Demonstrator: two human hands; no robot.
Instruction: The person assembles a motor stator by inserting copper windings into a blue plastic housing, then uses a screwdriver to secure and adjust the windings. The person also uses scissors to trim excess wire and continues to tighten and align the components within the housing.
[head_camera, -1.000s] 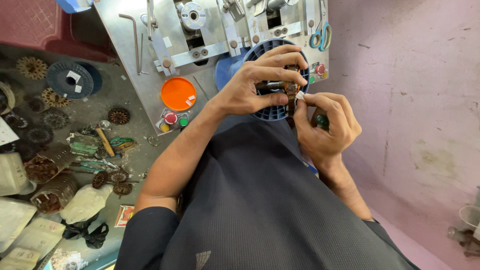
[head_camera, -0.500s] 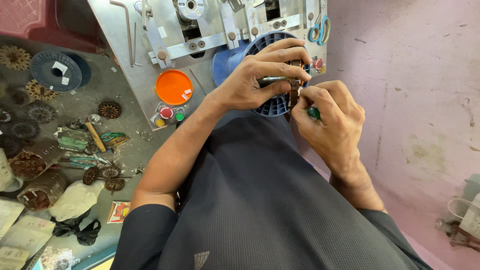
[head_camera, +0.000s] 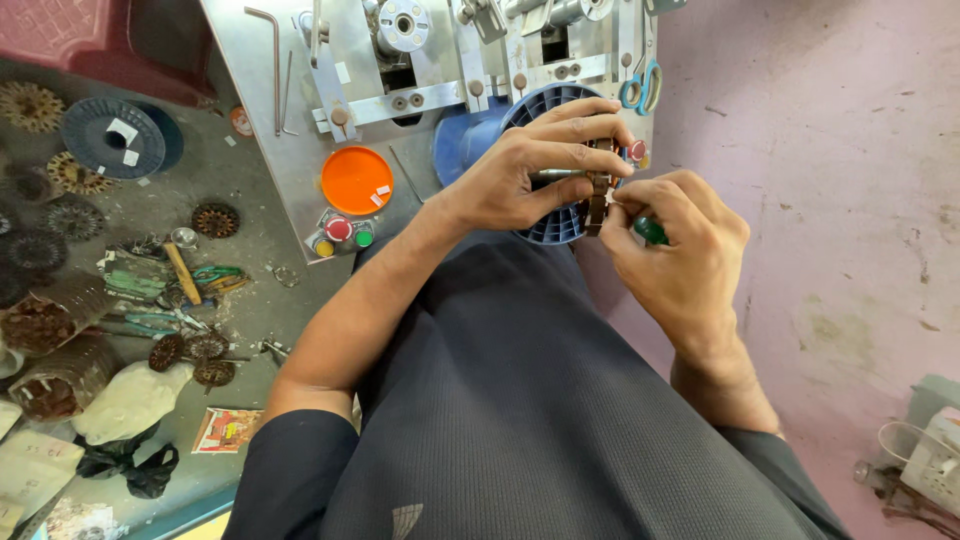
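Observation:
My left hand (head_camera: 540, 170) grips a small brown wound part on a metal shaft (head_camera: 598, 190), holding it above a blue ribbed plastic basket (head_camera: 555, 105). Facing it, my right hand (head_camera: 680, 250) is closed on a green-handled tool (head_camera: 650, 231) whose tip meets the part. The two hands touch at the fingertips in front of the metal winding machine (head_camera: 450, 60). My dark sleeves and shirt fill the lower middle of the view.
An orange round lid (head_camera: 357, 180) and coloured push buttons (head_camera: 340, 232) sit on the machine plate. Scissors (head_camera: 640, 90) hang at its right edge. On the grey bench to the left lie a blue spool (head_camera: 112, 137), brown toothed cores, pliers (head_camera: 160, 280) and paper bags. Pink floor lies to the right.
The view has drifted, so the bench and machine sit slightly higher and to the left. Both hands stay together on the small part, with only slight finger shifts.

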